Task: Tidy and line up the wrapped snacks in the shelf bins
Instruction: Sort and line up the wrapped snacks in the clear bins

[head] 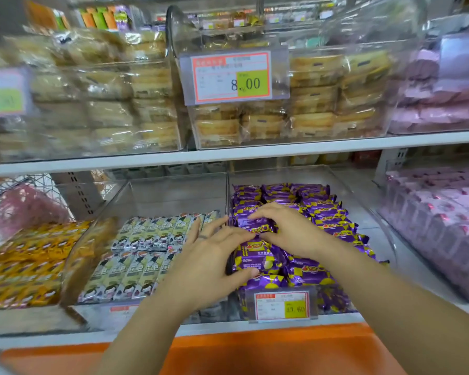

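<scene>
Lower shelf, middle: clear bin [282, 175] part-filled with purple wrapped snacks [322, 212], in overlapping rows that run from the front left toward the back right. Both grips on the pile at its front left.

Left grip [209, 255]: spread, fingers straight and fanned, lying across the divider between this bin and the next one to the left; thumb resting on a purple pack near the front.

Right grip [287, 231]: palm down on the purple rows, fingers close together and only slightly bent, thumb set apart with one purple pack between thumb and forefinger. Cannot tell whether that pack is pinched or only pressed on. Fingertips of the two grips nearly meeting.

Neighbouring bin [173, 196] to the left: green-and-white packs [146, 266] in two tidy rows. Further left, yellow packs [25, 266]; to the right, pink packs [444, 226].

Price tag [282, 307] on the front of the purple bin. Larger tag [230, 77] on the shelf above, reading 8.00, before stacked pale pastries [314, 90].
</scene>
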`<state>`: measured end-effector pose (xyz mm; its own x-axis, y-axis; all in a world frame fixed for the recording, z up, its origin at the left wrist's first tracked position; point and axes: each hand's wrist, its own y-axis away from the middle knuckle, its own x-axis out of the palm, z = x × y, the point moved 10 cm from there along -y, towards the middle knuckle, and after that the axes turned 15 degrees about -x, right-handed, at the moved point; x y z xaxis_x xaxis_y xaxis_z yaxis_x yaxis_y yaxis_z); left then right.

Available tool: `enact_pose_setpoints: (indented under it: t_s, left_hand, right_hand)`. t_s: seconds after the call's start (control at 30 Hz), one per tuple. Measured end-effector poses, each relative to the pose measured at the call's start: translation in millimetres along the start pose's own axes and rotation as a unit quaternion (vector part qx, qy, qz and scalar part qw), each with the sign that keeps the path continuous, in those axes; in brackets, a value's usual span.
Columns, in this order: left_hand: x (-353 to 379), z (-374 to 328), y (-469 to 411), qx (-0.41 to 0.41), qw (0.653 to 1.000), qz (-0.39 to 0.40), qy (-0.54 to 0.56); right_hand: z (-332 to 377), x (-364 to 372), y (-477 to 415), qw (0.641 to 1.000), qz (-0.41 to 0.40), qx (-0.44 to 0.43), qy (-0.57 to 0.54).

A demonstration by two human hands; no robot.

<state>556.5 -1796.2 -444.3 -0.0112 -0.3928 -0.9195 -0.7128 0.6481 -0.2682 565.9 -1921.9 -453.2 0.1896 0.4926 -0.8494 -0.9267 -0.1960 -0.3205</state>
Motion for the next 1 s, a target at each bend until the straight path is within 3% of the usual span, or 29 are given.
enact_pose_setpoints:
  t_s: [0.2,0.27,0.37,0.43,0.63,0.77,0.93,1.0]
  left_hand:
    - [-2,3,4,0.015,0.997,-0.04,0.066]
    - [-1,-1,7,0.024,0.996,-0.042,0.072]
    - [4,-4,9,0.036,0.996,-0.039,0.065]
    - [5,-4,9,0.027,0.997,-0.033,0.057]
    - [9,-5,11,0.008,0.999,-0.02,0.045]
    - [9,-9,11,0.003,0.999,-0.019,0.036]
    - [4,-13,7,0.012,0.998,-0.034,0.053]
    - [3,-12,6,0.015,0.997,-0.04,0.059]
  right_hand:
    - [-5,-59,20,0.979,-0.192,0.06,-0.008]
    - [-10,-81,37,0.967,-0.227,0.1,-0.064]
    - [-14,-70,58,0.946,-0.188,0.163,-0.206]
    - [-18,-56,68,0.958,-0.152,0.177,-0.165]
    - [-19,-56,86,0.978,-0.073,0.156,0.122]
    - [6,-34,82,0.995,0.014,0.037,0.094]
    - [11,-45,81,0.998,-0.013,0.03,0.061]
    - [17,-43,83,0.998,0.015,0.02,0.05]
